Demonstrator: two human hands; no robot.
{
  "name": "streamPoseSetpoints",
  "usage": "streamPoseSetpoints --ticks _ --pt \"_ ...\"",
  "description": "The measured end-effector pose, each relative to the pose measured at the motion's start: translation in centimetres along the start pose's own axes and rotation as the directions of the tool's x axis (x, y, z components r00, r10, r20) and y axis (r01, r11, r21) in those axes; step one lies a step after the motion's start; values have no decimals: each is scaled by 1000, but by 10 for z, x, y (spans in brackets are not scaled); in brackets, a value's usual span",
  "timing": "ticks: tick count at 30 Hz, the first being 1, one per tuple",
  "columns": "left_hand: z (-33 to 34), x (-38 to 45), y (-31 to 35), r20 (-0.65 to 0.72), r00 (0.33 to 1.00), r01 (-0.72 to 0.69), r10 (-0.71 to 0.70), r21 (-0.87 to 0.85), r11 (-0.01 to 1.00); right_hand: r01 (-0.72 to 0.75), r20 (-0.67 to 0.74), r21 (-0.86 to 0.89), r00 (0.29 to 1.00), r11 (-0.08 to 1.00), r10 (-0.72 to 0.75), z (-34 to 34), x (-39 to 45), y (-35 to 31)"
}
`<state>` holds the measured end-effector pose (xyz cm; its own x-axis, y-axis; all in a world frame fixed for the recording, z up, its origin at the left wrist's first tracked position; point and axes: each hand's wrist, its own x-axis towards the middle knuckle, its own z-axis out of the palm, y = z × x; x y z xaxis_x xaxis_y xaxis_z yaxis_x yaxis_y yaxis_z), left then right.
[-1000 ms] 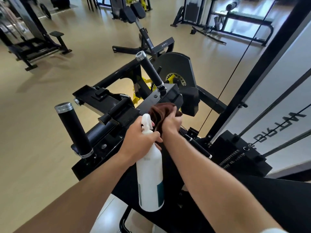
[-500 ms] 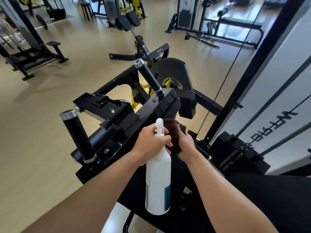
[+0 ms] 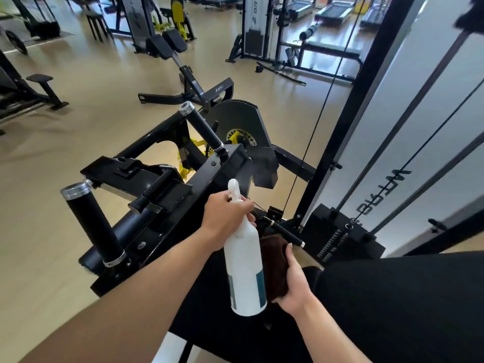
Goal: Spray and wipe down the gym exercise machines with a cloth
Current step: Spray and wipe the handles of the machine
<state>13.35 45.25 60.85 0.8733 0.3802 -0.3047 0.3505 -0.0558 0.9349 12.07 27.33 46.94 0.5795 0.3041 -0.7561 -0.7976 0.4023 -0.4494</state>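
Observation:
A black exercise machine stands right in front of me, with two black cylindrical handles sticking up. My left hand grips a white spray bottle by its neck, nozzle pointing at the frame; a faint mist shows beyond the nozzle. Behind and to the right of the bottle, my right hand presses a brown cloth against the machine's lower black surface. The bottle hides part of the cloth.
The weight stack and a white shroud with cables rise on the right. A grey cam disc sits behind the frame. Other black machines stand on the tan floor at the back and left.
My right hand has drawn the cloth down and toward me, from the top of the frame to its lower part. The bottle has tilted with its nozzle toward the frame. The view tipped up.

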Motion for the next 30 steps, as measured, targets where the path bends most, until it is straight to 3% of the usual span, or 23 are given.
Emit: streamPoseSetpoints --ticks 5,11,14,19,24,30 --pt "-14 -18 -18 -45 998 -34 38 97 995 27 65 77 997 997 -32 8 5 -12" --pt "-39 -49 -44 -91 996 23 -3 209 978 135 128 171 979 976 -158 52 23 -36" --pt "-51 -61 -50 -128 991 50 -26 186 981 180 130 100 973 979 -192 98 37 -45" --pt "-61 -79 -53 -184 982 66 -34 171 983 215 70 -194 976 957 -205 166 45 -60" --pt "-70 -93 -56 -241 968 105 -69 141 984 354 2 -220 932 909 -363 177 72 -93" --pt "-73 -108 -65 -241 967 108 -79 110 988 365 51 -250 930 897 -364 165 51 -52"
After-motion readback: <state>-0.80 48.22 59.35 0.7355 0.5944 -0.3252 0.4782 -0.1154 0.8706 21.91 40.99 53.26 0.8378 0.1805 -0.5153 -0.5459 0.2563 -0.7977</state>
